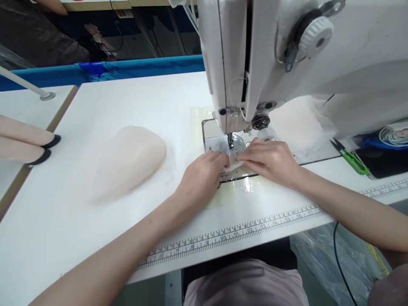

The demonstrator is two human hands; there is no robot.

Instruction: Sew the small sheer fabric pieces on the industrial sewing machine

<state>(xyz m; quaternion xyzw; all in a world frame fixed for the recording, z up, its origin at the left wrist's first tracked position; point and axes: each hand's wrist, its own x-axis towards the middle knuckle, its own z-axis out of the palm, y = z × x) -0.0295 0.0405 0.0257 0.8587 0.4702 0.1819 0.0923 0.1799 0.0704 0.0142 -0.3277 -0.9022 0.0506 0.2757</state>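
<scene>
My left hand [204, 176] and my right hand [270, 161] meet at the needle plate [212, 142] of a white sewing machine [274, 59]. Both pinch a small pale piece of fabric [232, 166] that lies just in front of the presser foot [230, 144]. Most of the fabric is hidden under my fingers. A pile of pale pink fabric pieces [127, 161] rests on the white table [95, 221] to the left of my hands.
Green thread snips [352, 159] lie at the right by the machine base. A ruler strip [248, 231] runs along the table's front edge. At the far left, pale pink forms with dark tips [30, 144] lie on a neighbouring table. A blue bin edge [127, 68] runs behind.
</scene>
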